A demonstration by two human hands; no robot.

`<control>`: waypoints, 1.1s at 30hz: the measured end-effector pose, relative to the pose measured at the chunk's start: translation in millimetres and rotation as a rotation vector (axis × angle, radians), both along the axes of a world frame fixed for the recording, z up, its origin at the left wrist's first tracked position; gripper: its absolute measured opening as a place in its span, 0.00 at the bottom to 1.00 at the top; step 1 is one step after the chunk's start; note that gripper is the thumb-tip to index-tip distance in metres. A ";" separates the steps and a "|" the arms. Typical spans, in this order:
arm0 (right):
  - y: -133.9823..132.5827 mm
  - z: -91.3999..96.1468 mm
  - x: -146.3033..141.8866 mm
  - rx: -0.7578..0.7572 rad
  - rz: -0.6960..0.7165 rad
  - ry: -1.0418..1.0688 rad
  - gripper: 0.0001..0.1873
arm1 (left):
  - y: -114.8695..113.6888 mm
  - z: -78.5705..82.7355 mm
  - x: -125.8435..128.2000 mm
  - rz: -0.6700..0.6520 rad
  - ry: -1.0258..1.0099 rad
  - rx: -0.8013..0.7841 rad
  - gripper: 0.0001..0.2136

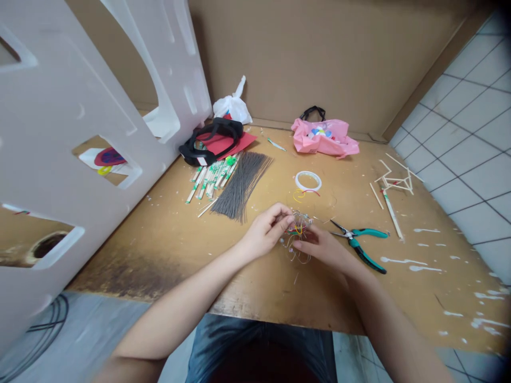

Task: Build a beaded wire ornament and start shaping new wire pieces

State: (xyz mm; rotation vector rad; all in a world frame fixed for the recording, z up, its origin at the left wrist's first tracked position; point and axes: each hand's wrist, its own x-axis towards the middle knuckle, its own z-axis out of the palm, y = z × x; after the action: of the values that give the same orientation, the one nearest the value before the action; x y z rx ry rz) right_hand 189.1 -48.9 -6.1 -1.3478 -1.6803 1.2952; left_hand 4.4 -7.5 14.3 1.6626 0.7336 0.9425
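A person in jeans (223, 346) works over a worn wooden table (255, 287), gripping a looped wire piece (298, 230) between both hands near the table's front edge. The left hand (268, 230) pinches its upper left side between thumb and fingertips; the right hand (323, 249) curls around its right side, thumb toward the wearer. Its longer axis appears to run front to back, loops spilling toward the wearer; no single leading end can be made out. Just right of the right hand, green-handled pliers (349, 234) point left. Beyond lie a sheaf of gray wires (241, 186), a tape roll (319, 180) and a frame of thin sticks (395, 183). Farther back sit a pink bag (301, 138) and a white bag (235, 110).
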 end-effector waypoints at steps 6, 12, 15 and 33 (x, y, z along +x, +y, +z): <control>-31.5 1.2 85.3 0.367 -0.176 -0.887 0.34 | 5.4 0.3 -3.2 -0.061 -0.005 -0.022 0.09; -43.6 -11.9 132.1 0.426 -0.045 -1.324 0.34 | 6.6 -2.8 -2.9 -0.195 0.008 -0.060 0.11; -39.1 -9.3 123.3 0.455 -0.011 -1.422 0.30 | 8.2 -3.8 -2.6 -0.251 -0.005 -0.127 0.11; -89.1 1.0 155.7 0.269 0.055 -1.390 0.38 | 12.0 -5.4 -4.2 -0.284 0.022 -0.133 0.09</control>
State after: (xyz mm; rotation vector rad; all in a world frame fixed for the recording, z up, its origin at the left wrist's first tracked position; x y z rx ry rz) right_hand 344.8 -138.0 -5.0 -2.2016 -2.5674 -0.0820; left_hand 0.2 4.5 8.9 1.6100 0.5442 0.6619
